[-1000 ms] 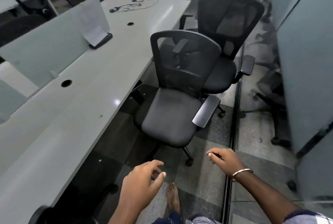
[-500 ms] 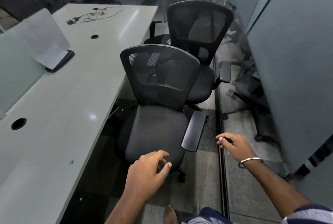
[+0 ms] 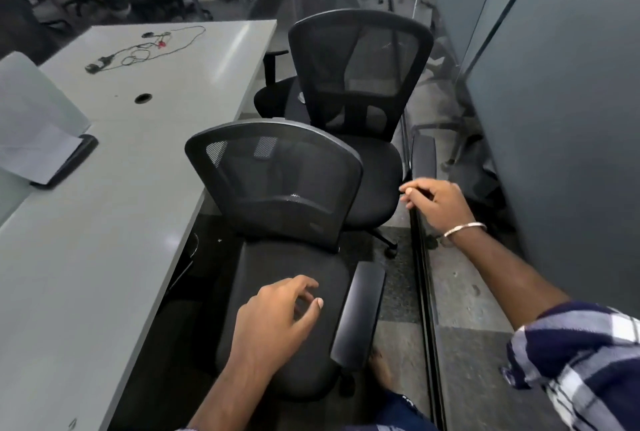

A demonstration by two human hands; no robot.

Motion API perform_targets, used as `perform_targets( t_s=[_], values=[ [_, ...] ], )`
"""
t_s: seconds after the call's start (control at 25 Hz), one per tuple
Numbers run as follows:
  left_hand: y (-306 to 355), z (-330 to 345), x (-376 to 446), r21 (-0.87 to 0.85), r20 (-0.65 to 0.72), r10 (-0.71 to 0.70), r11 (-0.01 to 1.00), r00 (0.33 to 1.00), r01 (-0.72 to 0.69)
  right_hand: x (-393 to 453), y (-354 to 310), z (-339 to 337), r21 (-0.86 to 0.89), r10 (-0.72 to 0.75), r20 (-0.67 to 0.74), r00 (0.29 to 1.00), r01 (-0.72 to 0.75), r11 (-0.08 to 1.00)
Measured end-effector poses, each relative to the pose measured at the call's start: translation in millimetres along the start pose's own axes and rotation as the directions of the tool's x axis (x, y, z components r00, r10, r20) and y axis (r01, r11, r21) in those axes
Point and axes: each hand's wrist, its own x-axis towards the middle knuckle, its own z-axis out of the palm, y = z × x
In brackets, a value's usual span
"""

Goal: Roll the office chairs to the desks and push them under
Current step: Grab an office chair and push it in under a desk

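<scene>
- Head view, looking down: a long pale grey desk with a smooth, faintly glossy top fills the left of the frame, its edge running from lower left toward upper centre.
- A black office chair with a curved mesh back and padded fabric seat stands at centre frame, just beside the desk edge, its seat not under the desk. One flat, rounded plastic armrest shows at lower centre right.
- A second black mesh-backed office chair with a taller back stands behind it at upper centre, near the desk's far corner, the two chairs close together.
- The left hand hovers over the near chair's seat at lower centre, fingers loosely curled, holding nothing.
- The right hand is at centre right, fingers loosely bent and empty, just beside the far chair's seat; whether it touches cannot be told. A thin metal bangle circles the wrist, and a blue-and-white checked sleeve covers the arm.
- On the desk at upper left lies a tangled thin black cable, a round cable hole, and a white sheet of paper on a flat black clipboard.
- A smooth grey partition panel rises along the right edge.
</scene>
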Motion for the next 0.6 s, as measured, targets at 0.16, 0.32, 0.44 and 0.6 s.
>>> perform_targets(
  t_s=[0.16, 0.32, 0.44, 0.6],
  values=[
    [31.7, -3.2, 76.6, 0.002, -0.040, -0.032, 0.999, 0.999, 0.032, 124.5, -6.5, 4.0, -0.012, -0.080, 0.076, 0.994, 0.081, 0.997],
    [47.9, -0.9, 132.2, 0.010, -0.053, -0.085, 0.996, 0.995, 0.085, 225.2, -24.6, 39.0, -0.010, -0.105, 0.262, 0.959, 0.111, 0.994],
    [50.8, 2.1, 156.2, 0.010, -0.056, -0.135, 0.991, 0.989, 0.136, 275.6, -39.7, 81.9, -0.077, 0.049, 0.552, 0.832, -0.008, 0.997],
    [47.7, 7.2, 170.2, 0.011, -0.063, -0.200, 0.979, 0.978, 0.201, 309.0, -48.0, 139.0, -0.131, 0.144, 0.725, 0.674, -0.071, 0.989]
  ],
)
